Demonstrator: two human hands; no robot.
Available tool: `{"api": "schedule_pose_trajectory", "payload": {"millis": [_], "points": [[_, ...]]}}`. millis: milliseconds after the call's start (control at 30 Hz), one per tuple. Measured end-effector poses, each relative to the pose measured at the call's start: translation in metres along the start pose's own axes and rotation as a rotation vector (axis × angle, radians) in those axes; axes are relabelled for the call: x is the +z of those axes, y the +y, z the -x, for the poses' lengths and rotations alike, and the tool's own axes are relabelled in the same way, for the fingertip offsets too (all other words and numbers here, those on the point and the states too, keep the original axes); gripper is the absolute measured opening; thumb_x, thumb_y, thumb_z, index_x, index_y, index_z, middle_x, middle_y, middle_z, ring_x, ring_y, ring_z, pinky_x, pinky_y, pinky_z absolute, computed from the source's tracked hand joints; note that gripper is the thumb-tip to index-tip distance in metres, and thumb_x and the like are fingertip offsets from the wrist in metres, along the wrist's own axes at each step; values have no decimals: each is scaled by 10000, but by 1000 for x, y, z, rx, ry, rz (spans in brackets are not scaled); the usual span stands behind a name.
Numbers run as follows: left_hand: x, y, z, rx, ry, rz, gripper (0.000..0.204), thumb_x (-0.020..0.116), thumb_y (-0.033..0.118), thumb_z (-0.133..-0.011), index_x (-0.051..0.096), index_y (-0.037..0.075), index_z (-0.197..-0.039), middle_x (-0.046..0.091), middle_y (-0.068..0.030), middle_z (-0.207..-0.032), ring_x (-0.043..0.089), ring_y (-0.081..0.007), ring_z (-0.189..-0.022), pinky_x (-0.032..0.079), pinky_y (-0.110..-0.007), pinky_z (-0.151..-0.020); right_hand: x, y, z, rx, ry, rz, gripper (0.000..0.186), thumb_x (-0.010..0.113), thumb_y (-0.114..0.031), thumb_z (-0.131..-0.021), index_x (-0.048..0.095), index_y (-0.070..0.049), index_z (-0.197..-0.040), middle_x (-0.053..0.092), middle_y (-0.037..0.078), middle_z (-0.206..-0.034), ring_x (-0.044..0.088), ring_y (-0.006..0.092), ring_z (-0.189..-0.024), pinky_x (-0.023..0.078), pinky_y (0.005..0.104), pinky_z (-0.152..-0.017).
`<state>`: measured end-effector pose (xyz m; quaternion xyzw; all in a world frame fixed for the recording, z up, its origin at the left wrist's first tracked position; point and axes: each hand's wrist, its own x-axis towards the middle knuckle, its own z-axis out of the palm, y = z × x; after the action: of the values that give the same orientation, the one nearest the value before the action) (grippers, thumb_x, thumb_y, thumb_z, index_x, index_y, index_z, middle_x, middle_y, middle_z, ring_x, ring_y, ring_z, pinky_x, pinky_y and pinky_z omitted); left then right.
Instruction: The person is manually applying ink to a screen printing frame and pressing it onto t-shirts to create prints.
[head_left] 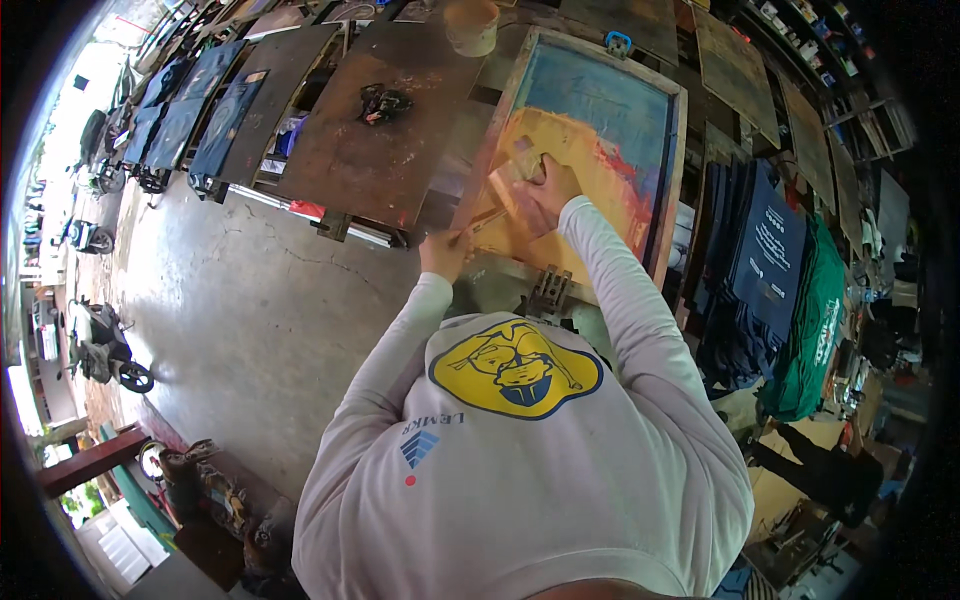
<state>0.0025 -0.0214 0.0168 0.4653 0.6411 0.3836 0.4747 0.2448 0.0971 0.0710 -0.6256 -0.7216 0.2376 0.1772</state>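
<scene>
A wood-framed printing screen (640,120) lies in front of me, blue at the top, yellow-orange below with red smears. My right hand (550,190) is on the yellow area, fingers closed round a small pale object (528,160), perhaps a pad or scraper. My left hand (445,250) is closed at the screen's lower left edge; what it grips there is too small to make out. A metal clamp (550,290) sits at the screen's near edge.
A brown board (350,160) to the left bears a dark crumpled lump (385,103). A bucket (470,28) stands beyond. Dark garments (755,270) and green ones (810,320) hang right. Motorbikes (100,340) stand on the concrete floor (250,300). Another person (840,470) is lower right.
</scene>
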Motion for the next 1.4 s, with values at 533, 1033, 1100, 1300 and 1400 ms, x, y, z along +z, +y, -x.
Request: {"api": "schedule_pose_trajectory", "payload": {"millis": [533, 1033, 1100, 1300, 1400], "points": [[7, 13, -1, 254, 85, -348, 217, 710, 259, -837, 749, 64, -923, 695, -193, -808, 705, -345, -779, 546, -406, -686, -15, 8, 0, 78, 11, 98, 622, 779, -474, -753, 547, -17, -1105, 677, 218, -1026, 669, 392, -950, 531, 441, -834], [4, 11, 7, 347, 67, -399, 224, 778, 101, -789, 735, 3, -986, 742, -159, -859, 731, -189, -752, 558, -291, -682, -9, 8, 4, -30, 32, -6, 636, 760, -500, -754, 553, -10, -1102, 682, 236, -981, 671, 421, -906, 539, 474, -808], [4, 12, 8, 346, 58, -302, 245, 801, 110, -770, 732, -5, -976, 743, -154, -857, 737, -197, -770, 564, -296, -695, -22, 14, -1, -38, 83, 48, 598, 742, -490, -759, 561, -12, -1069, 690, 241, -962, 676, 424, -888, 548, 470, -780], [13, 26, 10, 374, 50, -177, 220, 809, 108, -760, 732, -2, -935, 745, -144, -854, 738, -196, -770, 566, -297, -694, -7, -16, 6, -112, 56, -113, 667, 790, -412, -741, 550, 0, -1207, 655, 228, -1116, 643, 390, -1035, 506, 437, -903], [9, 24, 11, 365, 18, -303, 225, 816, 120, -749, 731, 4, -923, 742, -146, -845, 739, -203, -766, 565, -296, -693, 6, -23, 13, -166, 68, -61, 677, 795, -412, -738, 549, 2, -1215, 639, 235, -1151, 631, 387, -1065, 496, 436, -920]]}}
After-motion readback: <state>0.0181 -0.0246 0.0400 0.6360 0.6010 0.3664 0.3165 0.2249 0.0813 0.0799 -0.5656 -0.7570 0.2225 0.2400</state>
